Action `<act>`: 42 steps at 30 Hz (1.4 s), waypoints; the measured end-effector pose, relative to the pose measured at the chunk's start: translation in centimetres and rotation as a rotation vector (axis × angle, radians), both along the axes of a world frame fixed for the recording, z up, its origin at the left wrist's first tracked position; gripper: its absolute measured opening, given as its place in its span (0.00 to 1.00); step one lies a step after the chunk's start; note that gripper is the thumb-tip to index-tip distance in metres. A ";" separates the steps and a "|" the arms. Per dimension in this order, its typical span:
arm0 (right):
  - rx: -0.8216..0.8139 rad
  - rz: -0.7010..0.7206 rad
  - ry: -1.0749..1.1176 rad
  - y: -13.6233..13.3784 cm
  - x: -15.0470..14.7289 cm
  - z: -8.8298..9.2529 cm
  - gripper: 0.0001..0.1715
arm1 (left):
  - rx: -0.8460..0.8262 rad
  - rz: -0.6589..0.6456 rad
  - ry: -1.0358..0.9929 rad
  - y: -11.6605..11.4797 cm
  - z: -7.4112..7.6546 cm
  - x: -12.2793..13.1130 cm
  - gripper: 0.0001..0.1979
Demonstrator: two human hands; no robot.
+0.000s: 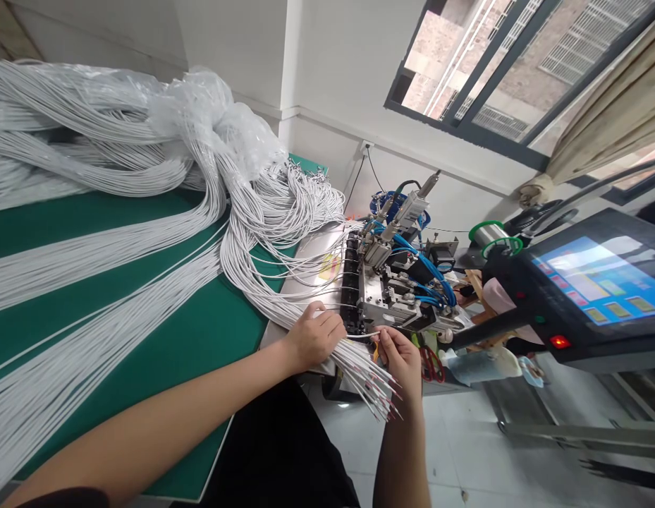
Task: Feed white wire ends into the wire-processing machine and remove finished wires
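Note:
My left hand (315,337) is wrapped over a thick bundle of white cables (366,377), whose reddish-tipped ends fan out toward the lower right. Just right of it, my right hand (398,353) pinches the end of a single white cable (363,336) between thumb and fingertips. That cable lies close to the front end of a black toothed holder (351,282) on the machine (393,282). Several other white cables run across a metal plate (309,271) into the holder. The fingertips of both hands are a short way apart.
White cable coils partly wrapped in clear plastic (200,106) cover the back of the green table (173,346). On the right are a touchscreen monitor (602,282), a wire spool (495,238) and red-handled scissors (431,363). Part of another person shows behind the machine.

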State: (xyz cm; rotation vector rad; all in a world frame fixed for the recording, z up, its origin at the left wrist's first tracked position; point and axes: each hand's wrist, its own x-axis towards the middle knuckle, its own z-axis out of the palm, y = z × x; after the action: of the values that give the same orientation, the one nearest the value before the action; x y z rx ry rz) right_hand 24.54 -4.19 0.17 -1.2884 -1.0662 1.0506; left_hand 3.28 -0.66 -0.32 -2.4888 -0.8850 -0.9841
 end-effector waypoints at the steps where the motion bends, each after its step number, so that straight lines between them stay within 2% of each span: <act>1: -0.001 0.002 0.006 0.0 0.1 -0.2 0.19 | -0.005 0.002 0.011 0.0 0.0 0.0 0.09; 6: 0.019 0.027 -0.012 0.1 0.2 -0.3 0.18 | -0.015 -0.013 0.006 0.0 0.3 -0.1 0.10; 12: 0.063 0.064 0.062 0.2 0.2 -0.2 0.15 | -0.062 -0.043 0.052 0.0 0.6 -0.4 0.05; 19: 0.060 0.095 0.128 0.5 0.6 -1.0 0.14 | -0.077 -0.056 0.067 -0.1 0.5 -0.5 0.08; 23: 0.015 0.051 -0.033 0.5 1.1 -0.9 0.16 | -0.042 -0.081 0.026 -0.2 0.8 -0.6 0.16; 29: 0.067 0.086 -0.455 0.7 2.0 -1.1 0.16 | -0.005 -0.066 0.020 -0.1 0.9 -0.5 0.14; 32: 0.093 0.090 -0.564 1.0 2.0 -1.3 0.16 | -0.017 -0.035 0.052 -0.1 0.6 -0.4 0.14; 38: 0.106 0.105 -0.458 1.9 1.0 -1.5 0.19 | -0.120 0.063 0.052 -0.2 0.4 -0.3 0.20; 42: 0.086 0.140 -0.342 2.5 0.5 -1.8 0.19 | -0.133 0.074 0.041 -0.3 0.5 -0.3 0.20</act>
State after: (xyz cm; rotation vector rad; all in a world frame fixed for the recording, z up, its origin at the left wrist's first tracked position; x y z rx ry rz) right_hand 25.06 -1.72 -1.65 -1.3689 -1.4620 0.8936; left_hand 2.98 -0.98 0.15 -2.5543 -1.0535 -0.8736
